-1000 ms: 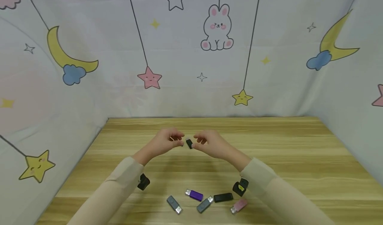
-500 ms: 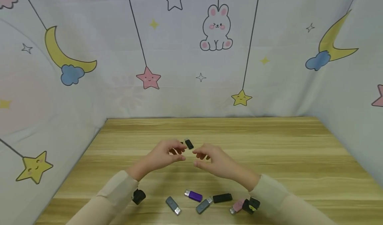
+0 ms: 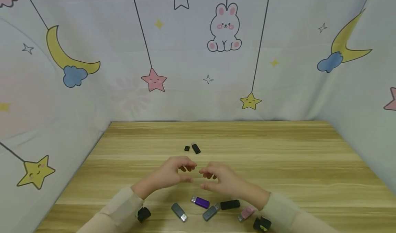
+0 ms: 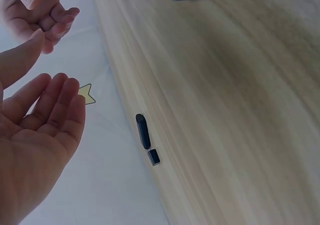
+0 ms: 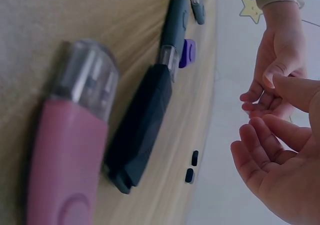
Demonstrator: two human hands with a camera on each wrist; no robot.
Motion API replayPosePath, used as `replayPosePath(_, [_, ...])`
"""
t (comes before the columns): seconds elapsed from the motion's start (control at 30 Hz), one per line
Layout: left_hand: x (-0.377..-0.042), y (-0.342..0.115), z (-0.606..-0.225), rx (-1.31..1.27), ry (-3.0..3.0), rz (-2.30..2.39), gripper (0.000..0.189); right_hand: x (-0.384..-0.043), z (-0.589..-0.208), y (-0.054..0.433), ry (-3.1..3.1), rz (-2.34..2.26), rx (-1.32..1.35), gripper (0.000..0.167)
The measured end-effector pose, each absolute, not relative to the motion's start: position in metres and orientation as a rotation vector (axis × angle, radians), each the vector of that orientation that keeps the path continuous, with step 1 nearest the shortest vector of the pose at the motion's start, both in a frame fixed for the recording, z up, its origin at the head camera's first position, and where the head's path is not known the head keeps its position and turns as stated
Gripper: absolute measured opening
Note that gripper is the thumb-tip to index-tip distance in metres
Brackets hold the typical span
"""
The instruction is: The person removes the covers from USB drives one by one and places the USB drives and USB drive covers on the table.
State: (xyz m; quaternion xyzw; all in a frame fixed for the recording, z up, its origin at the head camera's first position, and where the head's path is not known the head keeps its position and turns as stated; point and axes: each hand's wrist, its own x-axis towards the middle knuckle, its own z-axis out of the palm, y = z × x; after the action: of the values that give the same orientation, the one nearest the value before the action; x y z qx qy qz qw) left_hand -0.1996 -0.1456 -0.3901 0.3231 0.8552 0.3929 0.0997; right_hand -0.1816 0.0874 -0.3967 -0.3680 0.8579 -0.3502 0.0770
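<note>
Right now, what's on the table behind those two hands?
Beyond the left hand and right hand, a black USB stick and a small black piece lie side by side, apart, on the wooden table. From the head view, whatever the hands cover cannot be seen.

The person is wearing a cream left sleeve [image 3: 103, 221] with a wide cuff [image 3: 125, 203]; a black camera [image 3: 143, 214] is showing beside that sleeve, and, to that sleeve's right, a matching right sleeve [image 3: 298, 215] and a yellow-marked camera [image 3: 261, 223]
</note>
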Motion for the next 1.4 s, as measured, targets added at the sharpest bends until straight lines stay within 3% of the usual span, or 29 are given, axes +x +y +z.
replayPosePath(0.5, [-0.191,-0.142,-0.407,1.062,2.454,1.087,0.04,-0.173,-0.412,0.083,2.557,-0.993,-1.072,0.038])
replayPosePath(0.93, [-0.19,-0.139,-0.415,1.051,2.439,1.027,0.033,-0.169,-0.414,0.082,2.515,-0.944,-1.03,0.042])
replayPosePath(1.4, [-0.188,-0.138,-0.42,0.948,2.341,1.028,0.034,-0.17,-0.419,0.077,2.483,-0.931,-1.074,0.034])
